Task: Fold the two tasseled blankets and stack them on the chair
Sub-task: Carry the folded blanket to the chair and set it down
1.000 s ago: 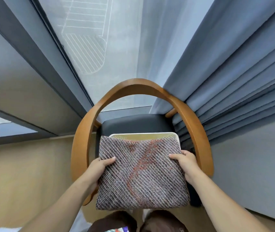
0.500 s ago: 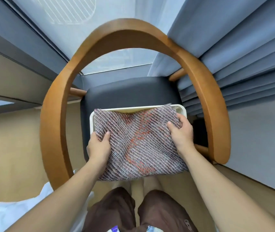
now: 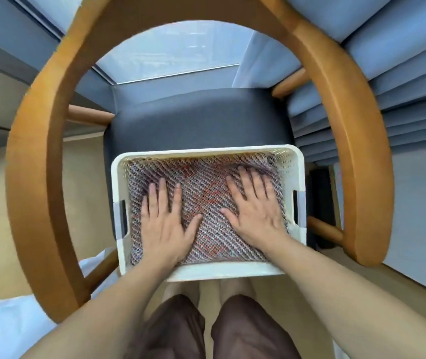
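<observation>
A folded woven blanket [image 3: 205, 193], grey with reddish streaks, lies flat inside a white plastic basket [image 3: 232, 270]. The basket stands on the dark grey seat [image 3: 199, 123] of a chair with a curved wooden frame [image 3: 35, 156]. My left hand [image 3: 164, 224] rests palm down on the blanket's left half, fingers spread. My right hand [image 3: 254, 208] lies flat on its right half, fingers apart. Neither hand grips the cloth. I cannot tell whether a second blanket lies under the top one.
Blue-grey curtains [image 3: 388, 60] hang at the right behind the chair. A window [image 3: 178, 47] is beyond the chair back. White fabric [image 3: 4, 322] shows at the lower left. My knees in brown shorts [image 3: 214, 330] are just in front of the basket.
The folded blanket went down from above the basket into it. Both hands let go of its edges and now lie flat on top. The view moved closer to the chair.
</observation>
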A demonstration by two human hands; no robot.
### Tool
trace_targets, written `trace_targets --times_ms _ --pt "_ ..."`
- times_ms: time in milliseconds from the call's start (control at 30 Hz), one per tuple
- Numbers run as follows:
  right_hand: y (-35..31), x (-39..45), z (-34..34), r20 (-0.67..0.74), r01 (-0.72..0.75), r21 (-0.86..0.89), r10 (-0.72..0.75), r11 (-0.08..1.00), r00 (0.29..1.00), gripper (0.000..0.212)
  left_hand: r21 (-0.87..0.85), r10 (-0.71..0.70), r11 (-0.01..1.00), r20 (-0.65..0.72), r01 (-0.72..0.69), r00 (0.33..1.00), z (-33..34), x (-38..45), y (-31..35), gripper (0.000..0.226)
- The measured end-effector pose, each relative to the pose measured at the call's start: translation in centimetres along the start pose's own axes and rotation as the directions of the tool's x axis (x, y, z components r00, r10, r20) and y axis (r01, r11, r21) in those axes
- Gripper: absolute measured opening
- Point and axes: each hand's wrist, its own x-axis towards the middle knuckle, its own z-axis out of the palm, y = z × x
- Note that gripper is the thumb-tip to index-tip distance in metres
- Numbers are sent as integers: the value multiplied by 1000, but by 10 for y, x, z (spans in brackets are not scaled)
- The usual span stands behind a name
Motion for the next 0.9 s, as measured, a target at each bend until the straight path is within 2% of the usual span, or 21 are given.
trace_targets --times_ms 233,367,467,567,667,767,900 --pt "8 11 49 -60 -29 -20 28 999 998 82 111 -11 994 46 6 999 51 29 -1 91" --pt "7 10 28 15 -26 -8 26 1000 1000 80 23 0 1000 109 -3 994 26 27 -1 92" --pt "1 5 -2 93 -32 14 30 999 995 81 5 -4 1000 211 3 978 -4 25 1 91" --pt "-3 -3 -36 179 -27 90 11 996 984 77 -153 21 988 235 15 972 -49 11 1 73" --pt "-6 -11 -75 249 -48 191 -1 980 969 70 -292 -75 951 109 104 991 -94 -17 -10 46" --pt "-16 -22 -121 210 24 187 -64 982 976 66 -396 -187 904 -20 164 982 -136 -54 -29 37" --pt "-59 -31 -177 139 166 161 -189 973 972 63 -467 -313 848 -57 252 948 -172 -110 -65 35"
